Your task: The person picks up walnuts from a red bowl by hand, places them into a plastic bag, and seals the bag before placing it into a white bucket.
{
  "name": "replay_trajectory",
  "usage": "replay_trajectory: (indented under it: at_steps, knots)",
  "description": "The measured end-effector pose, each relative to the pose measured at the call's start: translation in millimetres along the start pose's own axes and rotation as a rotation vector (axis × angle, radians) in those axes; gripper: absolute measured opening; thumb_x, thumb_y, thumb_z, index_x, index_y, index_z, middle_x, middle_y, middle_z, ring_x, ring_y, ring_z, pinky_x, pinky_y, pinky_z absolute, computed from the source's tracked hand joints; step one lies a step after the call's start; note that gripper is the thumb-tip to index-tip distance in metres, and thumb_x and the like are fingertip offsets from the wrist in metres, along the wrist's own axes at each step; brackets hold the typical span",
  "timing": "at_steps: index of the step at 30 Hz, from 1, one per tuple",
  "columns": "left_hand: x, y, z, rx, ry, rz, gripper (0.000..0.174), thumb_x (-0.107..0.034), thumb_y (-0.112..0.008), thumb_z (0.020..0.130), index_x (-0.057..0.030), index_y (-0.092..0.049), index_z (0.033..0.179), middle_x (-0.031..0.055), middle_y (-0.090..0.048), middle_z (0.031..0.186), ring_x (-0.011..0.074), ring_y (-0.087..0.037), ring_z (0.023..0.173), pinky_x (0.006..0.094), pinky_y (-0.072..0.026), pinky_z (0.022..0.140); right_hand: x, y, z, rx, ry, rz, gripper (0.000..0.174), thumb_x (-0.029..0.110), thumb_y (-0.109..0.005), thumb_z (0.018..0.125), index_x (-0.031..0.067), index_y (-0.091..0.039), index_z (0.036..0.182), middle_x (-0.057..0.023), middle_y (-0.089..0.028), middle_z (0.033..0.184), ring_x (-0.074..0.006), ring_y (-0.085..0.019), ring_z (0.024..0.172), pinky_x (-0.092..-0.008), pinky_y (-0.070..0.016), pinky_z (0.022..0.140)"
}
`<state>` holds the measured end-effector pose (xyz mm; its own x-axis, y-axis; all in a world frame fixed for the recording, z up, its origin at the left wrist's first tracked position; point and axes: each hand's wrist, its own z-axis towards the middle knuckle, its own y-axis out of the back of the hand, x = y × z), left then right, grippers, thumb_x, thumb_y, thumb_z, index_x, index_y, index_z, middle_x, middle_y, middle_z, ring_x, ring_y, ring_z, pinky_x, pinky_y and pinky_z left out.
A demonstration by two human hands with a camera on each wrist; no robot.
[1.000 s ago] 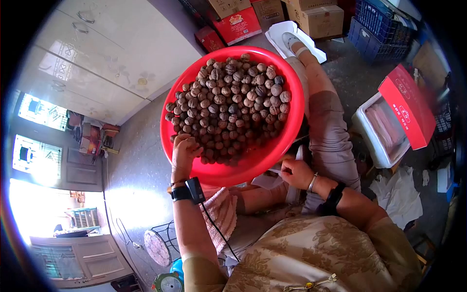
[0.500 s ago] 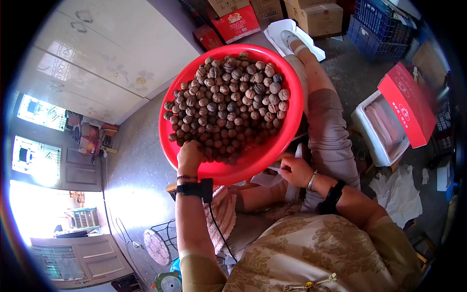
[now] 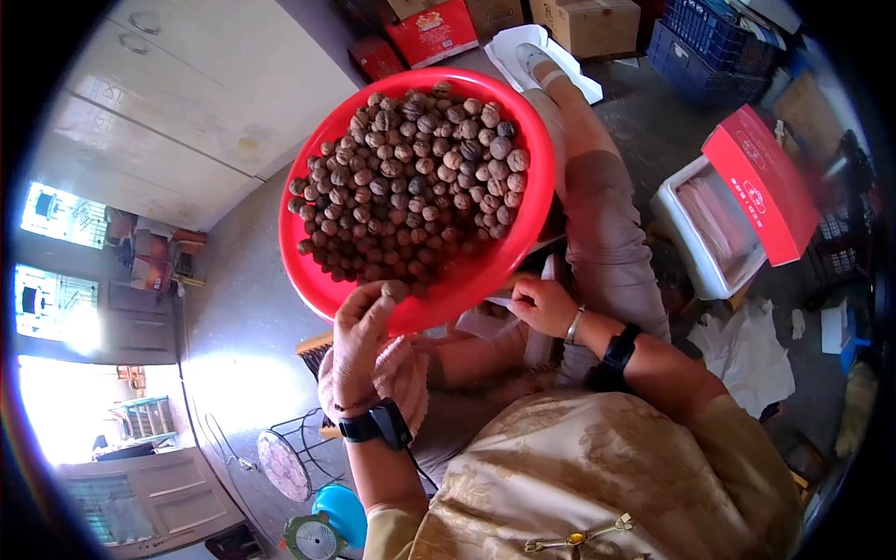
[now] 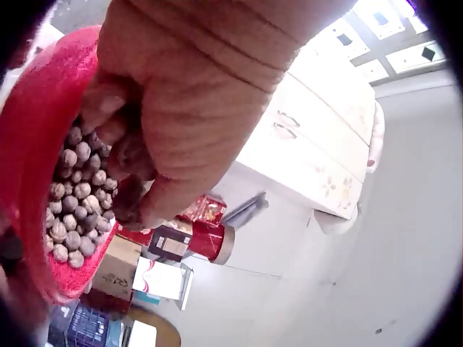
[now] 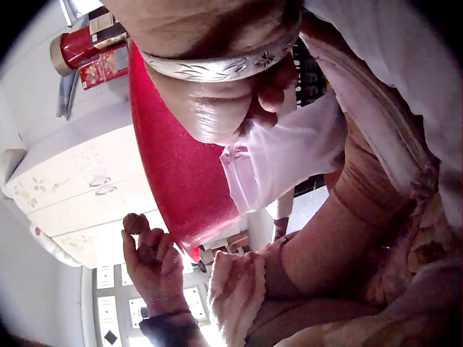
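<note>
A red plastic basin [image 3: 467,303] holds a heap of brown walnuts [image 3: 401,168]. At its near-left rim my left hand [image 3: 359,341] pinches a walnut [image 3: 394,290] between thumb and fingers. The right wrist view shows that walnut [image 5: 134,223] raised at the fingertips, and a second dark round shape [image 5: 148,253] lies within the curled fingers. My right hand [image 3: 546,306] is beside the basin's near-right side, fingers curled on the edge of a translucent plastic bag [image 5: 289,148]. The bag hangs below that hand, against the basin's outer wall.
A pink towel [image 3: 401,373] lies over one leg. Right of the legs stands a white foam box [image 3: 700,243] with a red lid [image 3: 761,187]. Cardboard boxes [image 3: 588,26] and blue crates [image 3: 705,61] are stacked at the back. A round stool [image 3: 283,464] stands at left.
My left hand was down among the walnuts; it has drawn back toward my body to the rim, with a walnut at its fingertips. The right hand keeps its place beside the basin.
</note>
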<state>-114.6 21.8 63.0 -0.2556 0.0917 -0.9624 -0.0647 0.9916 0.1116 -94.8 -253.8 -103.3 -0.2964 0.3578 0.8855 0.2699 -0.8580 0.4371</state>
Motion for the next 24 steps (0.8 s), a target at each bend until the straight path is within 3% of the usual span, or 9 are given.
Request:
replay_trajectory:
  at_steps: [1,4,11,15,17,19,20,22,24]
  knots:
    - [4.9,-8.2,-8.6,0.004,0.007,-0.007,0.028,-0.020,-0.063,0.092,0.0010,-0.064,0.110,-0.0043,-0.055,0.073,0.0034,-0.044,0.057,0.0173,-0.0343,0.050,-0.2,-0.3,-0.6,0.004,-0.009,-0.005,0.018,0.016,-0.065,0.081,0.0034,-0.055,0.075,-0.0136,-0.061,0.076,-0.0325,-0.060,0.074,-0.0420,-0.0474,0.066]
    - [22.3,-31.1,-28.1,0.122,0.092,-0.340,0.024,-0.003,-0.066,0.086,0.0025,-0.064,0.110,0.0040,-0.067,0.096,0.0097,-0.061,0.089,0.0230,-0.0493,0.080,-3.2,-1.5,-0.1,0.015,-0.002,0.021,0.018,0.017,-0.066,0.082,0.0035,-0.056,0.075,-0.0134,-0.062,0.075,-0.0327,-0.060,0.076,-0.0421,-0.0475,0.069]
    - [50.3,-49.7,-34.7,0.160,-0.078,0.165,0.021,-0.002,-0.068,0.084,0.0023,-0.066,0.104,0.0016,-0.069,0.088,0.0106,-0.062,0.081,0.0262,-0.0512,0.075,-3.8,-2.1,-2.2,0.032,0.011,0.054,0.017,0.018,-0.067,0.081,0.0035,-0.059,0.077,-0.0131,-0.063,0.077,-0.0316,-0.061,0.077,-0.0410,-0.0481,0.070]
    - [62.8,-58.2,-31.0,0.064,-0.294,0.559,0.028,-0.012,-0.073,0.079,-0.0007,-0.067,0.104,0.0119,-0.069,0.081,0.0185,-0.066,0.072,0.0295,-0.0528,0.068,-1.2,0.4,-4.1,0.046,-0.017,0.053,0.017,0.019,-0.066,0.082,0.0035,-0.060,0.078,-0.0129,-0.063,0.078,-0.0315,-0.061,0.078,-0.0405,-0.0484,0.071]
    - [62.0,-65.1,-33.6,0.048,-0.310,0.612,0.028,-0.012,-0.073,0.080,-0.0017,-0.067,0.105,0.0104,-0.069,0.076,0.0145,-0.065,0.070,0.0282,-0.0520,0.064,-0.3,1.4,-5.0,0.061,-0.031,0.051,0.017,0.019,-0.066,0.082,0.0036,-0.060,0.078,-0.0130,-0.063,0.078,-0.0315,-0.061,0.078,-0.0404,-0.0484,0.072]
    - [63.0,-72.4,-34.4,0.031,-0.327,0.668,0.027,-0.012,-0.072,0.080,-0.0027,-0.068,0.105,0.0089,-0.068,0.071,0.0105,-0.065,0.068,0.0269,-0.0512,0.060,-1.2,0.8,-4.2,0.031,0.037,0.064,0.013,0.014,-0.067,0.084,0.0031,-0.062,0.081,-0.0095,-0.062,0.074,-0.0162,-0.058,0.066,-0.0310,-0.0489,0.064]
    - [68.8,-75.5,-32.7,0.008,-0.376,0.728,0.027,-0.015,-0.073,0.081,-0.0031,-0.068,0.104,0.0099,-0.067,0.070,0.0112,-0.064,0.065,0.0279,-0.0508,0.058,-2.2,1.2,-4.2,0.032,0.037,0.064,0.013,0.014,-0.067,0.084,0.0031,-0.062,0.081,-0.0095,-0.062,0.074,-0.0162,-0.058,0.066,-0.0310,-0.0489,0.064]
    - [82.0,-77.6,-27.1,-0.013,-0.424,0.788,0.026,-0.018,-0.073,0.081,-0.0035,-0.068,0.102,0.0108,-0.066,0.068,0.0120,-0.063,0.063,0.0288,-0.0503,0.057,0.6,4.3,-3.9,0.088,-0.043,0.067,0.018,0.021,-0.068,0.083,0.0045,-0.061,0.080,-0.0132,-0.064,0.081,-0.0321,-0.062,0.080,-0.0401,-0.0492,0.072]
    - [98.0,-77.2,-18.8,-0.038,-0.342,0.923,0.027,-0.025,-0.071,0.085,-0.0036,-0.067,0.101,0.0123,-0.066,0.071,0.0112,-0.063,0.066,0.0304,-0.0509,0.060,-2.1,3.0,-3.0,0.075,-0.016,0.027,0.019,0.022,-0.069,0.082,0.0045,-0.061,0.081,-0.0131,-0.064,0.082,-0.0323,-0.063,0.081,-0.0402,-0.0495,0.072]
